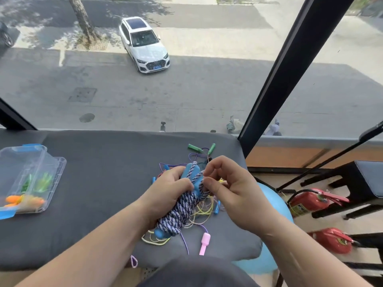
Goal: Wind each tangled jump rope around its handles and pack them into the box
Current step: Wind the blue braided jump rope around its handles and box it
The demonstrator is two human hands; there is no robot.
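Left hand (165,189) grips blue-handled rope (182,212); right hand (226,187) pinches its cord.

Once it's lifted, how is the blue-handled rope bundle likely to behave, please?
Probably holds together: the braided rope is wound thickly round its blue handles. The strand pinched by the right hand may uncoil if released.

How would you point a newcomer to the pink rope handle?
Find the grey-covered table below the window, then the striped rope bundle held in the left hand. Just nearer the person, by the table's front edge, lies the pink handle. Its neighbours are green or blue; it alone is pink.
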